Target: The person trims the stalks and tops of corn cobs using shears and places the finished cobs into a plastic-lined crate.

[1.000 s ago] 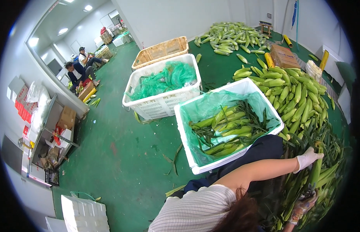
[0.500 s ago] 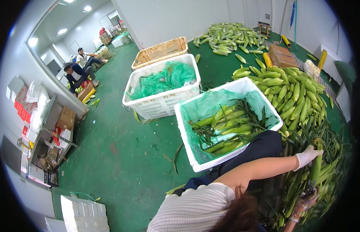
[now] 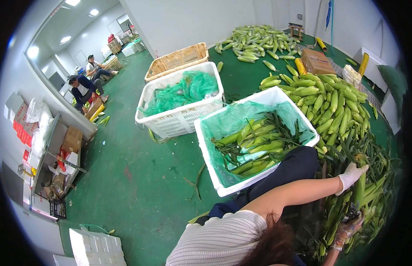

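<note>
My left hand (image 3: 352, 176), in a white glove, is closed around the upper part of a husked-in green corn ear (image 3: 359, 193) at the right. Lower down, my right hand (image 3: 348, 230), in a patterned glove, grips dark-handled pruning shears (image 3: 351, 213) whose head is at the lower end of that ear. Whether the blades touch it I cannot tell. Leafy stalks and husks (image 3: 376, 190) lie under and around both hands. Left of my arm, a white foam box (image 3: 206, 153) lined with green plastic film holds several ears and long leaves.
A large heap of corn ears (image 3: 334, 104) lies beyond my hands, with another pile (image 3: 259, 42) by the back wall. A white basket (image 3: 170, 126) with green film stands left of the foam box. Two people (image 3: 84, 91) sit far left, near a metal shelf (image 3: 60, 155).
The view has shifted slightly. Both hands stay at the same corn ear, the left around it and the right with the shears at its lower end.
</note>
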Action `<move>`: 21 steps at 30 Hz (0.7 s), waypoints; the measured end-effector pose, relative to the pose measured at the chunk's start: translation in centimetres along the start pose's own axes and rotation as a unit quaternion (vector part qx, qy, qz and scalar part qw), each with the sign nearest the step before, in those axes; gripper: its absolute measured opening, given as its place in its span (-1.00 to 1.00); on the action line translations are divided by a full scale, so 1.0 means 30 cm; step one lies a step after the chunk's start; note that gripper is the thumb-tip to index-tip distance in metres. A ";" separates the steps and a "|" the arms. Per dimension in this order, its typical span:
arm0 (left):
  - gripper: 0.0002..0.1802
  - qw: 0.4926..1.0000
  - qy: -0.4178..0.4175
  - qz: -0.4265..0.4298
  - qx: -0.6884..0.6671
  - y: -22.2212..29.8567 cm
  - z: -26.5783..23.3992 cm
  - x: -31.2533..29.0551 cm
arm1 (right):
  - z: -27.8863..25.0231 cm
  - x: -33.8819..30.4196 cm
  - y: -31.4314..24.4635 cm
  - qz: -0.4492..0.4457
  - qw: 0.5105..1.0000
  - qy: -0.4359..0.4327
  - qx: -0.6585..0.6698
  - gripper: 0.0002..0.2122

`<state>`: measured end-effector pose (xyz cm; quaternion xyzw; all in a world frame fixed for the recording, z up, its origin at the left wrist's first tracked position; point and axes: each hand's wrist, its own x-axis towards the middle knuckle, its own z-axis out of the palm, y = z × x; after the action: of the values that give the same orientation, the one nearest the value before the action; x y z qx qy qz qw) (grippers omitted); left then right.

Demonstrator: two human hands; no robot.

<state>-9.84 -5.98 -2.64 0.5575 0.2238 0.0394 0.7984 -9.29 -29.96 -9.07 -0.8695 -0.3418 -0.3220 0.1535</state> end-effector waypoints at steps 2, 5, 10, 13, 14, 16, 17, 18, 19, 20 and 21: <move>-0.12 1.000 0.019 0.009 0.012 -0.010 0.011 0.008 | 0.006 0.009 -0.018 -0.004 0.999 0.020 0.025 -0.54; -0.16 0.997 0.054 0.031 0.036 -0.016 0.004 0.023 | 0.015 0.006 -0.042 0.038 0.999 -0.011 -0.030 -0.51; -0.26 0.990 0.097 0.088 0.055 0.006 0.006 0.024 | 0.111 -0.023 0.005 0.117 0.979 -0.018 0.168 -0.42; -0.30 0.984 0.102 0.112 0.099 0.015 0.000 0.027 | 0.119 -0.037 0.036 0.162 0.979 -0.035 0.114 -0.32; -0.30 0.983 0.098 0.117 0.100 0.022 0.007 0.029 | 0.126 -0.039 0.059 0.232 0.964 -0.059 0.114 -0.29; -0.33 0.981 0.053 0.165 0.082 0.009 0.019 0.034 | 0.123 -0.031 0.091 0.304 0.936 -0.093 0.152 -0.21; -0.35 0.969 0.136 0.187 0.083 -0.072 -0.043 0.072 | 0.138 -0.005 0.019 0.282 0.923 -0.148 0.217 -0.19; -0.35 0.971 0.125 0.180 0.095 -0.081 -0.034 0.073 | 0.157 -0.003 0.034 0.303 0.919 -0.147 0.204 -0.20; -0.35 0.973 0.110 0.175 0.103 -0.072 -0.013 0.068 | 0.184 -0.013 0.078 0.322 0.917 -0.144 0.185 -0.20; -0.34 0.974 0.095 0.175 0.112 -0.071 -0.008 0.065 | 0.208 -0.021 0.108 0.335 0.915 -0.142 0.173 -0.23; -0.33 0.973 0.073 0.200 0.089 -0.055 0.026 0.048 | 0.217 -0.027 0.160 0.354 0.913 -0.133 0.156 -0.25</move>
<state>-8.53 -6.83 -4.37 0.6552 0.1679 0.2194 0.7031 -3.44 -30.64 -14.69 -0.9331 -0.0751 -0.0707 0.3446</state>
